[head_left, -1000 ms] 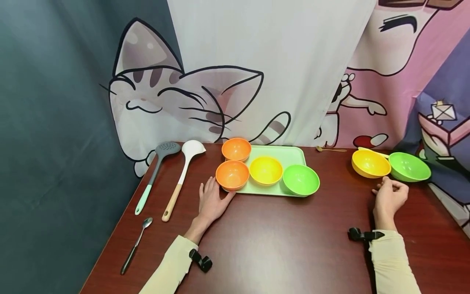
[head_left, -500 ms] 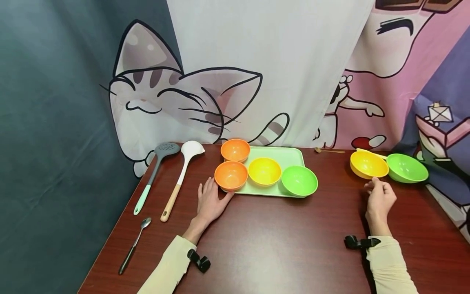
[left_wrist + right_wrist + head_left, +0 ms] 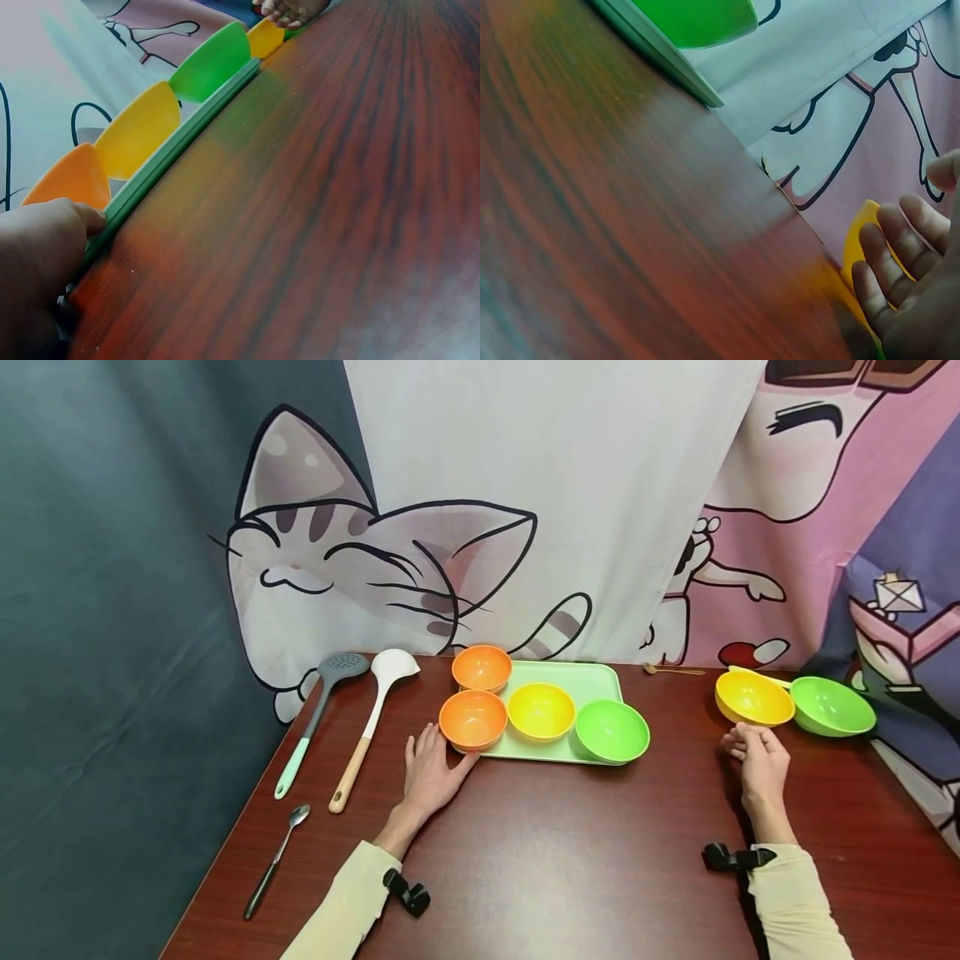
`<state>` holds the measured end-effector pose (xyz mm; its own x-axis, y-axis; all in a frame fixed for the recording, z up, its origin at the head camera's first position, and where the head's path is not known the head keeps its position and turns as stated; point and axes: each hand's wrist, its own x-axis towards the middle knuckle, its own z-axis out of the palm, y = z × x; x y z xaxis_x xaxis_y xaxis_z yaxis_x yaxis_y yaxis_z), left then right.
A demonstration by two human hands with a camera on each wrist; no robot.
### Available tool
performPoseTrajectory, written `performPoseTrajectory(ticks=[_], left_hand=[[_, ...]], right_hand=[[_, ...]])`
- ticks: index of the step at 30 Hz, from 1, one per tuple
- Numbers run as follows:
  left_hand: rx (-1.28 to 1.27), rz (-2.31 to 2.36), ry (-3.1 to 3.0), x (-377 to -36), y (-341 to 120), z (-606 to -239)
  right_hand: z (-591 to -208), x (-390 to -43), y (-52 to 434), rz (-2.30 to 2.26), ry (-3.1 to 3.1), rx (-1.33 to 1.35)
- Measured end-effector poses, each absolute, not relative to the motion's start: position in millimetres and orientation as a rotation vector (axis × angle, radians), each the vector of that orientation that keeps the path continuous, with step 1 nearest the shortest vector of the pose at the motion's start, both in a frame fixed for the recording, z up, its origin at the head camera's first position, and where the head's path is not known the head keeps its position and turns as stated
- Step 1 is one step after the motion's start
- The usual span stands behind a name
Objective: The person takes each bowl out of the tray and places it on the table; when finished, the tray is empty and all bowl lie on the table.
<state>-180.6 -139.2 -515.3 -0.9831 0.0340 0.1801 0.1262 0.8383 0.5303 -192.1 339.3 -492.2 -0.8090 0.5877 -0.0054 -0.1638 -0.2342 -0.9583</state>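
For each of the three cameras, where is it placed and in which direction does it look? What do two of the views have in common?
Head: from above, facing forward and down at the table; both forearms, left hand and right hand show.
Left wrist: low over the table, looking along the tray edge; the left hand touches the tray near the orange bowl.
Right wrist: low, facing the backdrop; right hand fingers before the yellow bowl.
Shared: both wrist views show the green bowl on the tray.
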Motion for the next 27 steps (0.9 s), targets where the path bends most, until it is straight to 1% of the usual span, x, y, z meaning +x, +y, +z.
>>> performPoseTrajectory(ticks=[9, 27], left_hand=[[-0.12, -0.83, -2.855, -180.9, -139.4, -515.5], [-0.119, -0.844, -2.842, -181.2, -137.3, -516.7]], right_hand=[[-497.5, -198.3, 317.9, 2.07, -1.68, -0.353], [-497.8, -212.9, 283.4, 2.122, -1.737, -0.306]])
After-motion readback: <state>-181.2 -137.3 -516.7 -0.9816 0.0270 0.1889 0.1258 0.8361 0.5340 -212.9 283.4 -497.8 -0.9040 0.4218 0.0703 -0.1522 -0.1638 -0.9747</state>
